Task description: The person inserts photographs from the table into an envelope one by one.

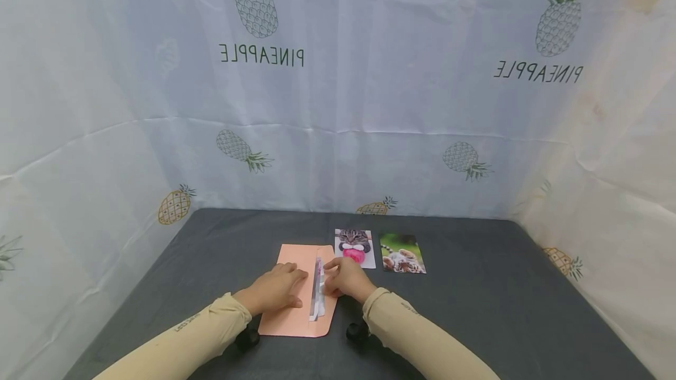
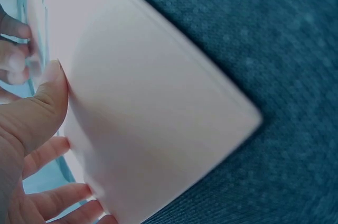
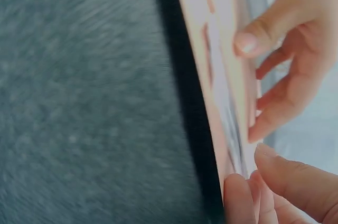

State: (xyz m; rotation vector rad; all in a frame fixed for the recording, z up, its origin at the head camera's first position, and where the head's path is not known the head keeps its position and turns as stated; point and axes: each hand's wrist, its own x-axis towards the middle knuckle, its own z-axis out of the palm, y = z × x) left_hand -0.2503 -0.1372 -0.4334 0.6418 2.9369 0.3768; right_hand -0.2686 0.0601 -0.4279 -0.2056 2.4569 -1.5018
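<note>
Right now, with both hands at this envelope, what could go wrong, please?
The right hand is close to the pale strip along the peach envelope and might crease it. The cat photo lies right beside the envelope and could be nudged. The left hand rests on the envelope; pressing hard might bend it.

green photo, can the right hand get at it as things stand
Likely yes: the green photo lies uncovered on the dark table near the right hand, with nothing standing between, though that hand touches the peach envelope.
</note>
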